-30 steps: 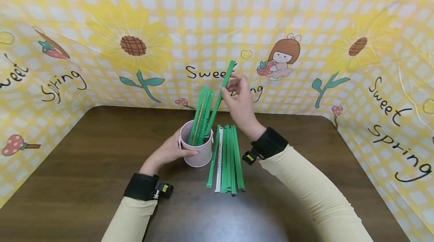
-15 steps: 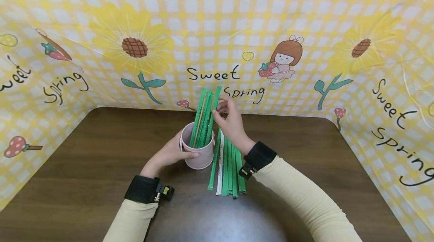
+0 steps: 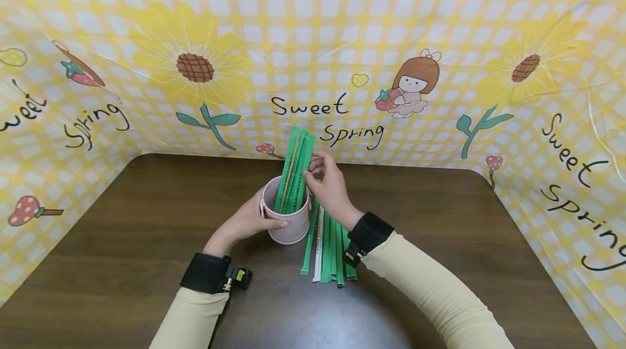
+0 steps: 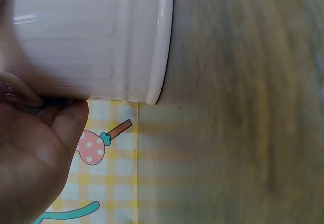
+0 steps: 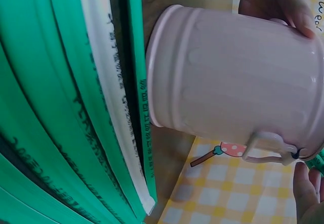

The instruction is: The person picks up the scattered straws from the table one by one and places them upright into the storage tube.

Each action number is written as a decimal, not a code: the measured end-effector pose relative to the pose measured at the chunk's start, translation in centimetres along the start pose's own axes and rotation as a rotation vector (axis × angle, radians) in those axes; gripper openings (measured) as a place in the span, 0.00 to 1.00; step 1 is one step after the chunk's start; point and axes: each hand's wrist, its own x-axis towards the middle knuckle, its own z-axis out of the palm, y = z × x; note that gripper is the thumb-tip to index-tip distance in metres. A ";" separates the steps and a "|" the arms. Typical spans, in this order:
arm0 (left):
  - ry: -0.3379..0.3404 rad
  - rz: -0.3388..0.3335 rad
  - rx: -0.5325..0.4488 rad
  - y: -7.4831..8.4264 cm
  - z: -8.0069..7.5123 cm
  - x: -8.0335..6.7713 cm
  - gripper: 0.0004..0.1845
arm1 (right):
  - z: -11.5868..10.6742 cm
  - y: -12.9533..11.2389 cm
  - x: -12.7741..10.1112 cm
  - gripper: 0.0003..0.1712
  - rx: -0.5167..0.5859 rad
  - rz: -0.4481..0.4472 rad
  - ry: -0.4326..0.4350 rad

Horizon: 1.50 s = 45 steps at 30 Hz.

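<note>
My left hand (image 3: pixel 249 217) grips the left side of a small pale pink bucket (image 3: pixel 289 229), its thumb across the front. Slim green wrapped sticks (image 3: pixel 293 175) with printed text lean in the bucket, their tops above the rim. At the right edge of this bunch, my right hand (image 3: pixel 331 186) pinches a green wrapped stick, now close against the others. Its lower end is hidden inside the bucket. In the left wrist view, the left hand (image 4: pixel 35 158) lies against the bucket wall (image 4: pixel 76 37). The right wrist view shows right fingers (image 5: pixel 306 188) near the rim.
A row of several green wrapped sticks (image 3: pixel 326 256) lies on the brown table (image 3: pixel 146 229), right of the bucket. Among them is one white stick (image 5: pixel 114 77). The bucket has a small side handle (image 5: pixel 268 145). A yellow checked cloth (image 3: pixel 313 50) rises behind the table.
My right hand has come down and left, bringing the green wrapped stick from a slant above the bucket down into it, beside the bunch. The left hand has kept its hold.
</note>
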 end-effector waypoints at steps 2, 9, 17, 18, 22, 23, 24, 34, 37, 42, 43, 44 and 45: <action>0.001 -0.001 -0.004 0.1 0.0 0.1 0.54 | 0.0 0.1 -0.1 0.25 0.012 0.018 -0.007; -0.005 -0.003 -0.017 0.4 0.2 0.1 0.54 | -0.1 0.3 -0.4 0.28 0.038 0.041 -0.039; -0.005 0.021 -0.021 0.5 0.1 0.3 0.55 | -2.3 1.4 0.0 0.27 -0.021 0.103 -0.027; -0.003 0.019 -0.022 0.6 0.0 0.2 0.55 | -2.9 1.7 0.1 0.26 -0.040 0.125 -0.030; 0.001 0.000 0.013 0.3 -0.4 -0.5 0.56 | -4.6 3.3 -0.2 0.23 -0.172 0.256 -0.120; 0.001 -0.006 0.018 0.1 -0.4 -0.7 0.55 | -4.8 3.8 -0.4 0.23 -0.206 0.301 -0.164; 0.001 -0.010 0.023 0.0 -0.4 -0.9 0.55 | -5.0 4.3 -0.7 0.22 -0.236 0.343 -0.197; 0.001 0.022 0.024 0.1 -0.2 -0.3 0.55 | -5.2 7.1 -1.4 0.25 -0.351 0.538 -0.314; -0.007 0.011 0.015 0.3 0.0 0.0 0.55 | -5.4 7.3 -1.5 0.27 -0.355 0.556 -0.314; -0.001 -0.001 0.004 0.3 0.0 0.0 0.55 | -5.1 7.0 -1.6 0.28 -0.388 0.529 -0.309; -0.001 -0.001 -0.002 0.3 0.0 0.0 0.55 | -5.0 7.0 -1.6 0.28 -0.391 0.529 -0.308; -0.004 0.000 -0.003 0.3 0.0 0.0 0.55 | -5.0 6.9 -1.7 0.28 -0.394 0.531 -0.309; -0.008 0.002 -0.006 0.3 0.0 -0.1 0.55 | -4.9 6.8 -1.8 0.27 -0.393 0.537 -0.310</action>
